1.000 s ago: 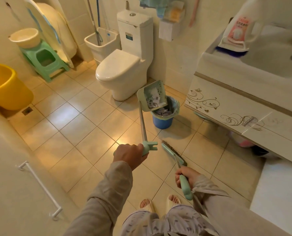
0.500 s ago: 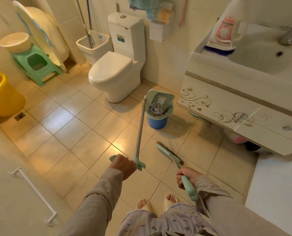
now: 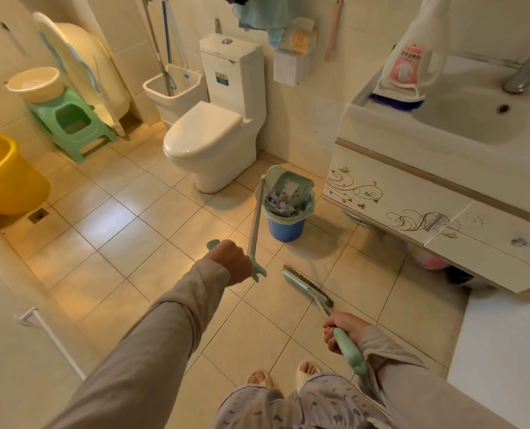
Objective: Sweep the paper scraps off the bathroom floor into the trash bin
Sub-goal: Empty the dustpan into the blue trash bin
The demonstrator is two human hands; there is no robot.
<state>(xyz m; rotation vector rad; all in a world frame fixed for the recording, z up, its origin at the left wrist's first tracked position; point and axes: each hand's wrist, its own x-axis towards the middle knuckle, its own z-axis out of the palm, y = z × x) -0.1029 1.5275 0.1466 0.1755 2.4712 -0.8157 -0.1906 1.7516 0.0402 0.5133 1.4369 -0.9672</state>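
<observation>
Tipping the long-handled mint-green plastic dustpan [image 3: 290,185] over the blue plastic trash bin [image 3: 286,223], the left hand [image 3: 231,262] has its grip clamped on the handle. White paper scraps [image 3: 280,203] lie in the bin. The right hand [image 3: 344,331] grips a mint-green broom [image 3: 308,289] resting on the tiled floor [image 3: 127,236]; next probably comes a steeper tilt or shake.

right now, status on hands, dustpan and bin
Left hand gripping dustpan handle, right hand gripping broom. Dustpan tipped over blue trash bin, paper scraps inside. Floor around bin unobstructed.
</observation>
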